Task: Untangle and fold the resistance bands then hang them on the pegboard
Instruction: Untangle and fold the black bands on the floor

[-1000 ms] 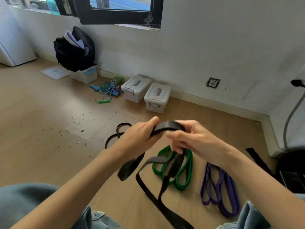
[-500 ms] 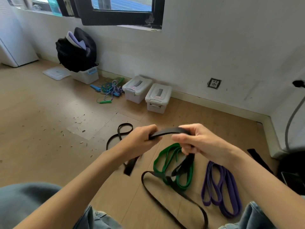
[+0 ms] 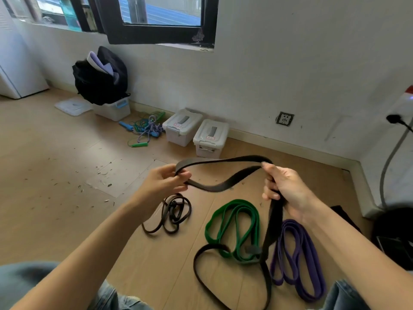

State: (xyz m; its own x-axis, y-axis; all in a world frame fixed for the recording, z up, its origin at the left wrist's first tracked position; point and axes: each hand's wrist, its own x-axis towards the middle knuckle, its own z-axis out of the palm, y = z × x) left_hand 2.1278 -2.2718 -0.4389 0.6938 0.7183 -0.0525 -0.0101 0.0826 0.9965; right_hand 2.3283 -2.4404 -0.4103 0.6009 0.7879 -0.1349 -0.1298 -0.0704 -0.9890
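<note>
Head view: the left hand [image 3: 166,183] pinches one end of a wide black band [image 3: 223,173] while the right hand [image 3: 285,191] grips its other fold, the rest trailing to the floor [image 3: 55,175]. Green band [image 3: 234,227], purple band [image 3: 299,258] and thin black band [image 3: 172,214] lie below. Two lidded bins [image 3: 196,133] carry small labels, too blurred to read.
</note>
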